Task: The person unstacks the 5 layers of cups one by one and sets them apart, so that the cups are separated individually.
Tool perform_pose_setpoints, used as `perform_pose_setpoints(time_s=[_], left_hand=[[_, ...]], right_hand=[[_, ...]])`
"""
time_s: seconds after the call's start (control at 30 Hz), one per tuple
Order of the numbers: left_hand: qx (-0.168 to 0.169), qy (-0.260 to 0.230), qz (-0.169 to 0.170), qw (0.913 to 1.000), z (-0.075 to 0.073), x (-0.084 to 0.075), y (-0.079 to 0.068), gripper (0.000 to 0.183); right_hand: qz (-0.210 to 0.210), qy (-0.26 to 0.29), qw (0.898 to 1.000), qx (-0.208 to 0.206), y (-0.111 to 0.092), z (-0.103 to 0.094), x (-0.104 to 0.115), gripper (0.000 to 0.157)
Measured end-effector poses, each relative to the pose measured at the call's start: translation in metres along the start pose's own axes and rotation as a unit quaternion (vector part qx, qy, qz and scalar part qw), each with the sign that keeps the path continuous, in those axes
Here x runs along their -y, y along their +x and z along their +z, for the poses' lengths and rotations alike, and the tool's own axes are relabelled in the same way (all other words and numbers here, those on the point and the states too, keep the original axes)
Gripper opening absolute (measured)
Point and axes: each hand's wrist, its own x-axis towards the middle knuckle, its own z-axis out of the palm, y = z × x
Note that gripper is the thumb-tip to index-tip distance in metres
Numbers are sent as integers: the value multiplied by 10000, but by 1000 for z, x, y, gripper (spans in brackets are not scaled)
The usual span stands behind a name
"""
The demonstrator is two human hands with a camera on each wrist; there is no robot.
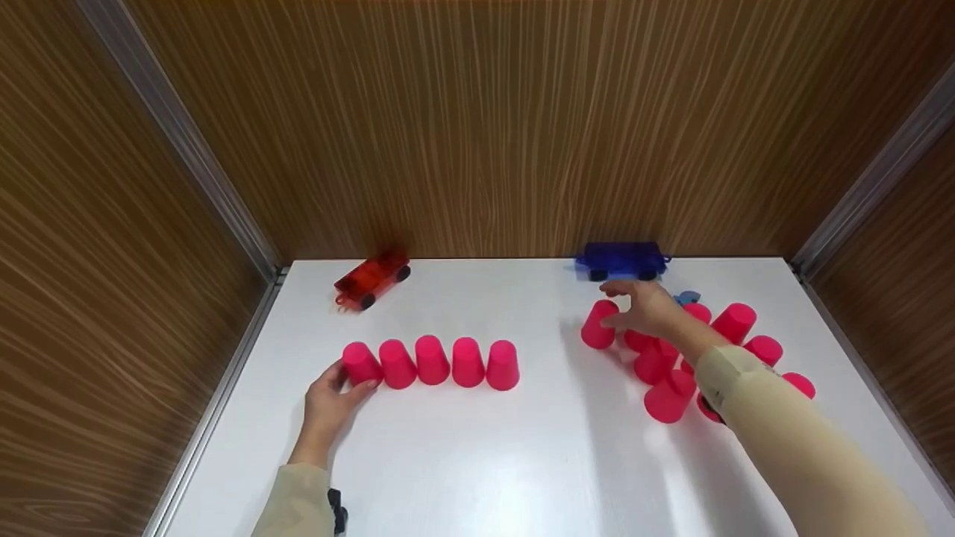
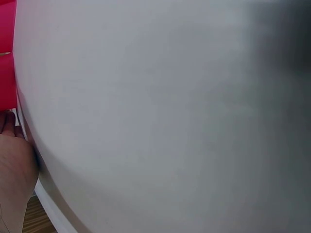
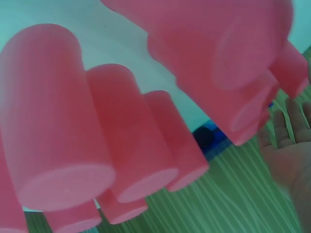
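Five upside-down pink cups stand in a row left of centre. At the row's left end my left hand [image 1: 332, 403] holds the last pink cup [image 1: 361, 364], with the thumb at its front and the fingers at its far side. In the left wrist view that hand [image 2: 17, 165] shows only partly beside the cup [image 2: 7, 82]. My right hand [image 1: 645, 309] is spread, with its thumb by the right side of a lone pink cup [image 1: 597, 326]; contact is unclear. Its fingers look straight in the right wrist view.
More upside-down pink cups [image 1: 669, 399] cluster at the right, partly hidden under my right forearm. A red toy car [image 1: 373, 277] stands back left, a blue toy vehicle [image 1: 623, 259] back right. A small light-blue object [image 1: 688, 297] lies behind the cluster. Wood-patterned panels [image 1: 462, 134] enclose the white table [image 1: 477, 462].
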Motion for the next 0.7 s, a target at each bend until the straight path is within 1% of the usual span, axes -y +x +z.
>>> perform_pose_setpoints(time_s=[0.17,0.27,0.4,0.47,0.57,0.63,0.7], left_hand=[[23,39,34,10000,0,1,1,77],[37,23,24,10000,-2,2,2,76],[16,-27,77,10000,-3,5,4,77],[-19,-62,107,9999,-3,5,5,77],[-90,-93,112,9999,-2,5,5,77],[-111,-95,94,9998,-1,4,5,77],[-114,-78,104,9999,-1,3,5,77]], right_hand=[[-670,-18,9970,-379,-10,-1,19,62],[-1119,76,9924,-506,-13,8,36,58],[-1640,172,9850,-502,-15,28,61,54],[-1955,134,9793,-504,-16,41,72,52],[-2260,64,9730,-456,-18,62,86,50],[-2361,25,9708,-417,-18,76,93,48],[-2260,8,9736,-323,-19,88,98,49]])
